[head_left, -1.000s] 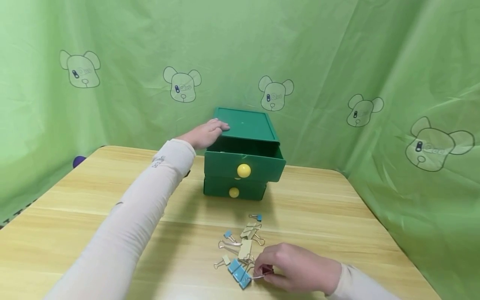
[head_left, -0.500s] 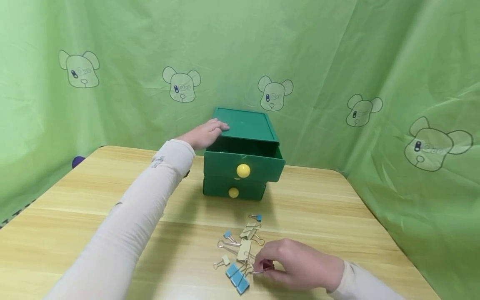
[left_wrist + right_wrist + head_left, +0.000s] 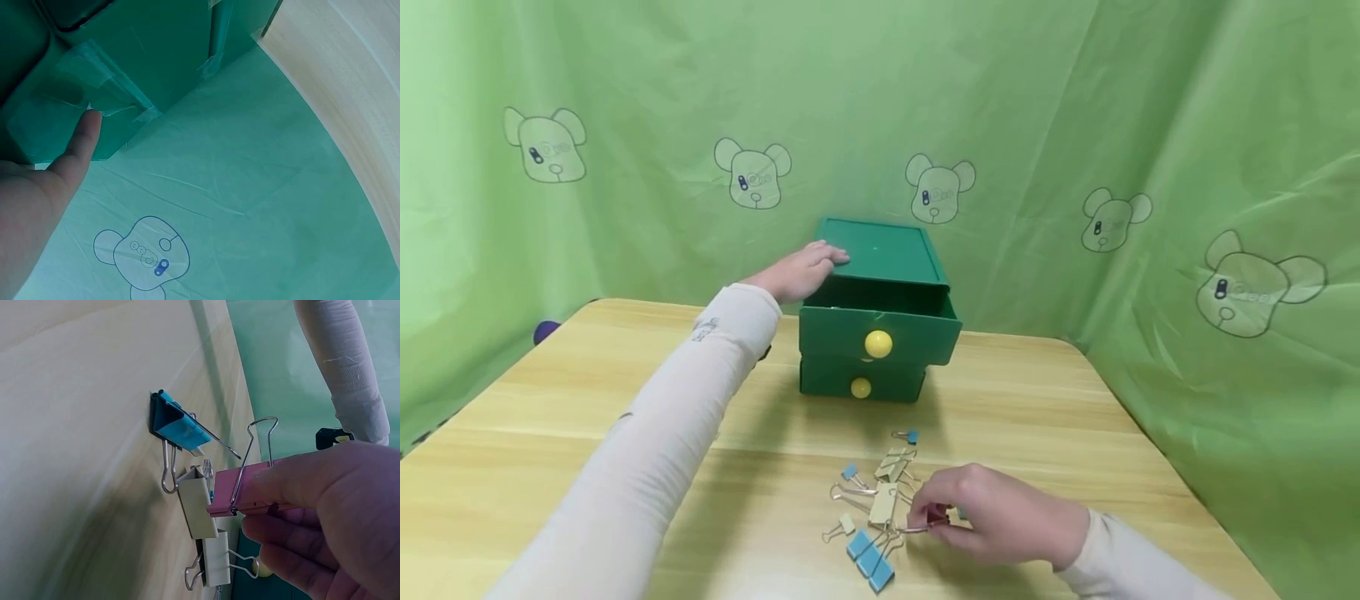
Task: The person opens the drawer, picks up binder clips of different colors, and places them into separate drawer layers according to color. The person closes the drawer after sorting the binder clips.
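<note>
My left hand (image 3: 802,271) rests on the left edge of the green drawer box (image 3: 883,250); in the left wrist view its thumb touches the box's taped side (image 3: 134,62). The upper drawer (image 3: 917,333) stands pulled out. Near the table's front, my right hand (image 3: 1000,517) pinches a pink binder clip (image 3: 250,481) between thumb and fingers, just above the table. Beside it lie a large blue clip (image 3: 871,560), two larger yellow clips (image 3: 883,505) and a small yellow clip (image 3: 847,524). Small blue clips (image 3: 849,472) lie farther back.
The lower drawer (image 3: 827,377) is closed. A green curtain (image 3: 1015,108) surrounds the wooden table (image 3: 1037,400) behind and at the sides. Something teal (image 3: 962,514) shows partly behind my right hand, and a purple object (image 3: 546,331) sits beyond the table's left edge.
My right hand has risen slightly with the pink clip, and the large blue clip has shifted and turned beside it. My left hand stays on the box. The head view has moved slightly.
</note>
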A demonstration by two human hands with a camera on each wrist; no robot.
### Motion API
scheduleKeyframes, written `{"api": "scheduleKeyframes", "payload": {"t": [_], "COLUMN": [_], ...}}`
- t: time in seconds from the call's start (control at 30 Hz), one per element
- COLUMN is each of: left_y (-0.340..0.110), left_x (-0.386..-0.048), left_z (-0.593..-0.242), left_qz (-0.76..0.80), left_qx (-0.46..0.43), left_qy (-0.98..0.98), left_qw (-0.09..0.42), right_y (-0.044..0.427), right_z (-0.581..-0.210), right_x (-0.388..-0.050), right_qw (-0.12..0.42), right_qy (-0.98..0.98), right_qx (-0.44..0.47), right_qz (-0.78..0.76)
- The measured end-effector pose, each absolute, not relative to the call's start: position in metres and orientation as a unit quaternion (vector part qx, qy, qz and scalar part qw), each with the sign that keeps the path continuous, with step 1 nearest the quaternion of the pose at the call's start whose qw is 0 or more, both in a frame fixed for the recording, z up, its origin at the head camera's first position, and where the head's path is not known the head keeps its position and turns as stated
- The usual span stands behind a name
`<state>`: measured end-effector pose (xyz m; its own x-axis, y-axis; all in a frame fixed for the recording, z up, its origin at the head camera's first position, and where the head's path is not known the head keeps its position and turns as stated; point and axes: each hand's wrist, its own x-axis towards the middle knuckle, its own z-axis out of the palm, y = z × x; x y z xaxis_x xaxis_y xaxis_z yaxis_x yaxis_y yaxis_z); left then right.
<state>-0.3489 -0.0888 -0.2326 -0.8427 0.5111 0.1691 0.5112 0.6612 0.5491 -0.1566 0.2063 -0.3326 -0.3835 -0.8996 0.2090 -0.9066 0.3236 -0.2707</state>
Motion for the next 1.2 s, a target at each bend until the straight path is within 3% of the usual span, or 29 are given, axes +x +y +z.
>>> {"api": "scheduleKeyframes", "payload": {"t": [0.3,0.53,1.2], "left_y": [-0.088,-0.087,-0.088], "left_x": [-0.350,-0.348,-0.351], "left_z": [-0.228,-0.229,-0.232], "left_qz": [-0.299,-0.303,-0.311], "left_qx": [-0.287,-0.283,-0.290], "left_qy": [-0.910,-0.910,-0.905], "left_qw": [0.010,-0.001,0.010], "right_y": [0.209,0.209,0.210], "right_z": [-0.323,-0.319,-0.318], "right_x": [-0.161,-0.160,-0.165], "right_qw": [0.029,0.006,0.017], "right_qy": [-0.814,-0.825,-0.827], "right_qx": [0.552,0.534,0.526], "right_qz": [0.177,0.185,0.198]}}
